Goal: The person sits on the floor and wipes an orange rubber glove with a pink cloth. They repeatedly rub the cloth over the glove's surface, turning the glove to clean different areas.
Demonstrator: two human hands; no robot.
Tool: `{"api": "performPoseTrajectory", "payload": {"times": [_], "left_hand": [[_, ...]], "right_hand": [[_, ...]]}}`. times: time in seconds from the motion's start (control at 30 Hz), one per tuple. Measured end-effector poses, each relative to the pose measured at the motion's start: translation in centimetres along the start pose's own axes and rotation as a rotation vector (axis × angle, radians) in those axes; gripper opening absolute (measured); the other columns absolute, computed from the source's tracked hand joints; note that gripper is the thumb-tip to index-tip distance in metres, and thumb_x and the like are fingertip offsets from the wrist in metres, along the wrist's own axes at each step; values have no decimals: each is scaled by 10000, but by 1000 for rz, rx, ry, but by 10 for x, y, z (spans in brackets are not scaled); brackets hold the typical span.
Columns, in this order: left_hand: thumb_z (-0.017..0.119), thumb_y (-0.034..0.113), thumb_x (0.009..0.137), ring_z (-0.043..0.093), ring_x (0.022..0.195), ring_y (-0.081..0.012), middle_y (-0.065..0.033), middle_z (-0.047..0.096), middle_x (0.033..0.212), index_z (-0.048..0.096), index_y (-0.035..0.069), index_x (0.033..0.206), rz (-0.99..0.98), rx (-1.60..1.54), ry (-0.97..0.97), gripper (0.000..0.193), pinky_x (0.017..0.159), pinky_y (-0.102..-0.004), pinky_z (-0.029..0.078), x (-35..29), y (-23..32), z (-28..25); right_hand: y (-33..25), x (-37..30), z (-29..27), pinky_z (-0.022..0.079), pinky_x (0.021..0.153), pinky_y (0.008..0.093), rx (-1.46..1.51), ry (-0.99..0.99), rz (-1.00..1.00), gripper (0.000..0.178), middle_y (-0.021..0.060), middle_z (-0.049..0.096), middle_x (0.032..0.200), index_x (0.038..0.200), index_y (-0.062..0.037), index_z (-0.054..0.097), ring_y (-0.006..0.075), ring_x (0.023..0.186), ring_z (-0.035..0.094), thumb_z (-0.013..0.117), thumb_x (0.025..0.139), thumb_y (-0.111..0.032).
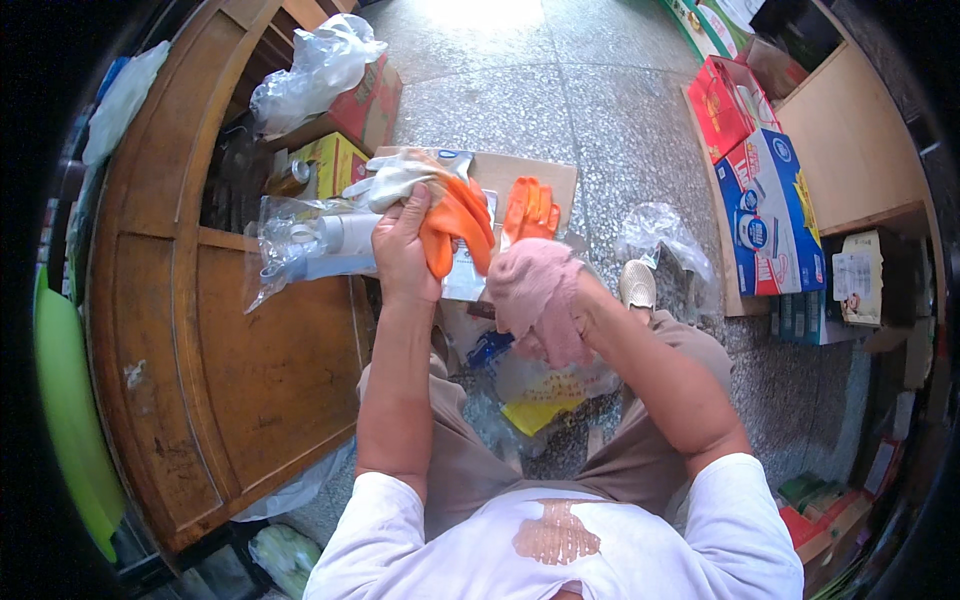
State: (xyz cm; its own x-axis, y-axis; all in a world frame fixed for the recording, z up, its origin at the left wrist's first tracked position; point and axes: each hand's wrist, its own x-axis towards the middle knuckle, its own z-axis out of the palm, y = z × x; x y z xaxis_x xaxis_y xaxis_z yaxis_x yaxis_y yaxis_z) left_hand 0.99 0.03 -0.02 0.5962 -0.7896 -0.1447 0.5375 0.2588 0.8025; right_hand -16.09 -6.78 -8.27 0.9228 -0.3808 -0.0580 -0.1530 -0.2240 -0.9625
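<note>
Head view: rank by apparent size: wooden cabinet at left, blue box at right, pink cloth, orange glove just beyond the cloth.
Largest to smallest:
1. Wooden cabinet
2. Blue box
3. Pink cloth
4. Orange glove, visible part only

Cloth sits nearer the camera than the glove, which may inflate it.

Along the left I see a brown wooden cabinet, a bright green curved thing outside it. Farther off on that side I pick out a crumpled plastic bag on a red box, with a yellow box just nearer. On the right I have a blue box, a red carton just beyond it, and clear plastic lying on the grey speckled floor.
</note>
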Motion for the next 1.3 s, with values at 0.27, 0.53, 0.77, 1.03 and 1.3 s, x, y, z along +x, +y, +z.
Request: {"api": "performPoseTrajectory", "payload": {"times": [0.27, 0.53, 0.77, 1.03, 1.3], "left_hand": [[669, 213, 919, 654, 762, -121, -45, 674, 903, 664, -7, 1021, 60, 326, 51, 242, 589, -252, 550, -6, -4, -1], [548, 379, 973, 650, 756, -111, -80, 689, 926, 676, -32, 1072, 23, 608, -273, 441, 601, -239, 558, -31, -14, 18], [579, 353, 957, 668, 801, -121, -112, 713, 939, 674, 0, 989, 95, 586, -133, 367, 566, -226, 486, -15, 9, 9], [737, 118, 842, 638, 840, -108, -57, 666, 1023, 611, -19, 1128, -288, 240, -238, 341, 728, -250, 522, -10, 4, -2], [656, 45, 879, 689, 912, -224, -145, 684, 1062, 610, -48, 1129, -250, 88, -225, 271, 827, -354, 576, -10, -7, -4]], "right_hand": [[-60, -13, -27, 561, 672, 333, -821, 596, -386, 283, 121, 646, 911, 1084, -12, 565, 234, 761, 654, 648, 884, -194], [-44, 4, 4, 510, 644, 349, -363, 622, -195, 212, 62, 676, 851, 898, -41, 645, 270, 704, 643, 656, 828, -241], [-54, -8, -31, 501, 599, 330, 809, 416, 134, 198, 60, 614, 789, 908, -20, 604, 181, 660, 605, 562, 944, -210], [-100, -6, -47, 497, 685, 329, -565, 163, 87, 113, 46, 646, 843, 917, -42, 626, 154, 753, 606, 559, 919, -132], [-41, -9, -26, 593, 713, 310, 744, 227, 92, 213, 134, 667, 989, 1068, -11, 614, 196, 838, 671, 633, 907, -149]]}}
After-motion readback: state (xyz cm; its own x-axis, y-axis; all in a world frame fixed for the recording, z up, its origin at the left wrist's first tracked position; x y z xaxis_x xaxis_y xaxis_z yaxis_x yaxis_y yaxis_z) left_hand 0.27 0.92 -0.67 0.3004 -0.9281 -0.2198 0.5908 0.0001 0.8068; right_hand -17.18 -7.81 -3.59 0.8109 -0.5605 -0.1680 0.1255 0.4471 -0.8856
